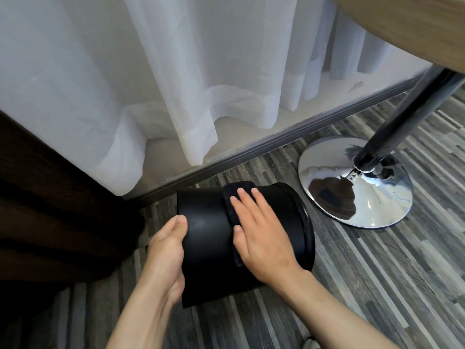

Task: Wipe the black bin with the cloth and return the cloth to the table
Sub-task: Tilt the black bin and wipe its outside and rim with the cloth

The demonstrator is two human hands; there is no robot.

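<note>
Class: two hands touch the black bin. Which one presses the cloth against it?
The right hand: it lies flat on the dark cloth on the black bin. The left hand only grips the bin's base end.

1. Sheer white curtain (156,79) hangs to a grey skirting board (251,149).
2. Striped grey wood-look floor (377,273).
3. Wooden counter (415,28) on a dark pole (402,117) with chrome disc base (357,182).
4. Dark brown drape (50,210) at left.

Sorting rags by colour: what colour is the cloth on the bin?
Dark navy, almost black, seen in the head view: cloth under the right hand.
</note>
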